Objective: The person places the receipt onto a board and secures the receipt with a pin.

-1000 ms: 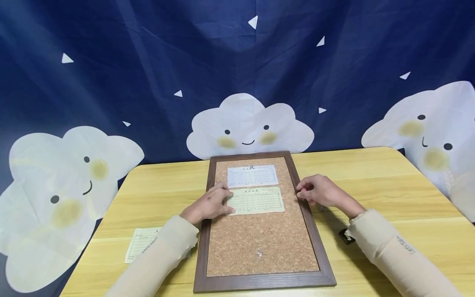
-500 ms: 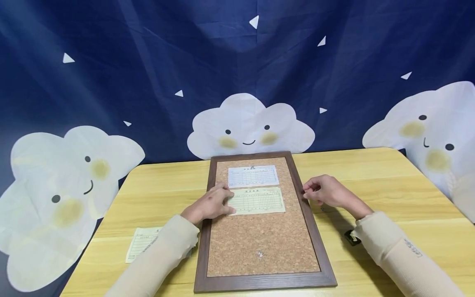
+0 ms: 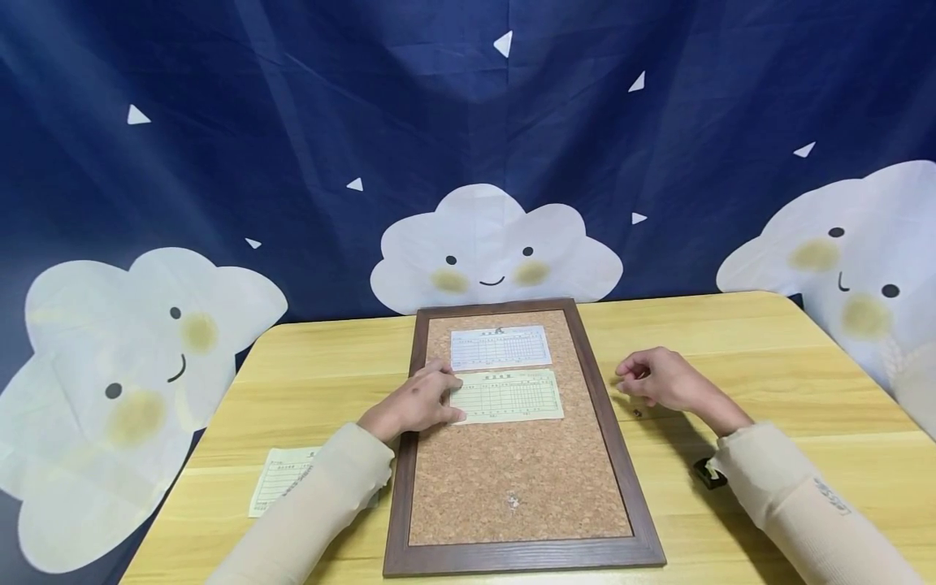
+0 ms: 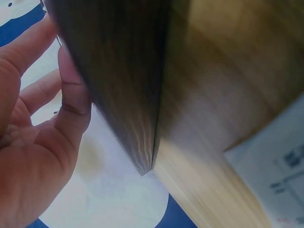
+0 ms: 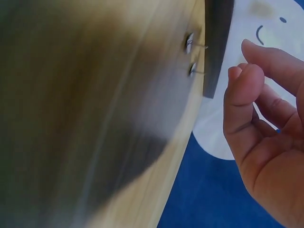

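The left grip (image 3: 418, 398), thumb and fingers apart, rests on a framed corkboard (image 3: 468, 487); a pale green slip (image 3: 508, 396) lies under its fingertips. The right grip (image 3: 661, 379), loosely curled, thumb and forefinger slightly apart, hangs near tacks (image 5: 189, 42) on the wood-grain surface (image 3: 731, 341). Beyond both grips, a navy cloud-print curtain (image 3: 453, 106) hangs.
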Motion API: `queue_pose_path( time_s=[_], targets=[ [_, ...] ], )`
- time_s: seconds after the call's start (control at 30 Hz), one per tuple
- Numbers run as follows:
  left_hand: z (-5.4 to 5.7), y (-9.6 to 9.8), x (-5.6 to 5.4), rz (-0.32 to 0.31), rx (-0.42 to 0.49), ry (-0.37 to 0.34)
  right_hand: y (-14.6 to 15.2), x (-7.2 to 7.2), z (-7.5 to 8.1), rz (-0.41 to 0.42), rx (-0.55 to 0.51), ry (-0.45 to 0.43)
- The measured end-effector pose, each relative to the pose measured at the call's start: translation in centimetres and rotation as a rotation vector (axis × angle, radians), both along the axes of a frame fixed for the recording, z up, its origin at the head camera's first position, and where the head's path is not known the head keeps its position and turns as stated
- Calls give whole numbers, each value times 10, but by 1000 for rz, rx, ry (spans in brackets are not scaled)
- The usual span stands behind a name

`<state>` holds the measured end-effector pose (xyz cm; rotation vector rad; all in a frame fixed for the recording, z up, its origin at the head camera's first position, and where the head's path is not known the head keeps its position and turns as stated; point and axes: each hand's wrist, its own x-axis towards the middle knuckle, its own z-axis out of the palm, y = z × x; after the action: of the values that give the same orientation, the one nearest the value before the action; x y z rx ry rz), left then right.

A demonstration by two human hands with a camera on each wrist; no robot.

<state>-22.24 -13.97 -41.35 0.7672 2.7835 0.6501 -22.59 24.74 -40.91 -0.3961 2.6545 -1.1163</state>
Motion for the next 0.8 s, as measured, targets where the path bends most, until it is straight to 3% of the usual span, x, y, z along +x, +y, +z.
queue_pose_path(
  time_s=[0.8],
  targets=[
    [1,1,1,47,11,-46,14,5,-6,4,77,-22]
  ],
)
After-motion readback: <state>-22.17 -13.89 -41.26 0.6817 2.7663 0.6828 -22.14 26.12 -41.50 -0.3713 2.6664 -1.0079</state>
